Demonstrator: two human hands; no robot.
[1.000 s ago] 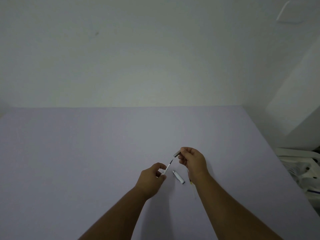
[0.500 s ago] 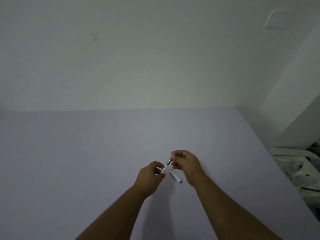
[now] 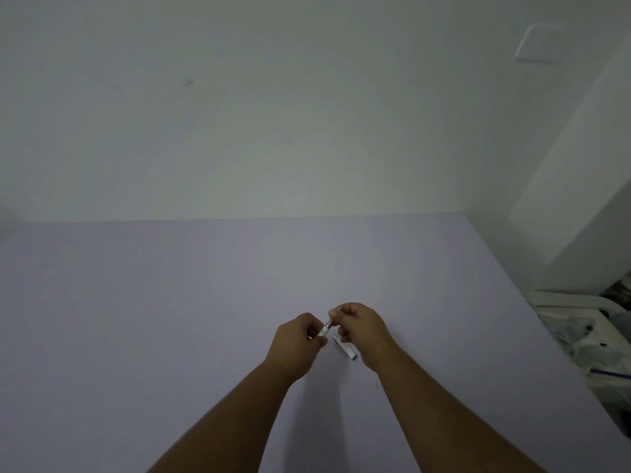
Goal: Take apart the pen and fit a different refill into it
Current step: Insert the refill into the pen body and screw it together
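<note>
My left hand [image 3: 298, 339] grips the white pen barrel [image 3: 323, 331] a little above the lilac table [image 3: 170, 319]. My right hand [image 3: 360, 324] pinches the dark grip section [image 3: 330, 320] at the barrel's upper end, and the two parts meet there. The refill is hidden inside them. A silver-white pen cap [image 3: 345, 348] lies on the table just under and between my hands, partly covered by my right hand.
The table's right edge runs diagonally toward the near right. Beyond it stands a white plastic chair [image 3: 580, 312] with bags and clutter. A pale wall rises behind the table's far edge.
My right hand has brought the grip section down along the exposed refill to the barrel held in my left hand. The gap between my hands has closed. The cap has not moved.
</note>
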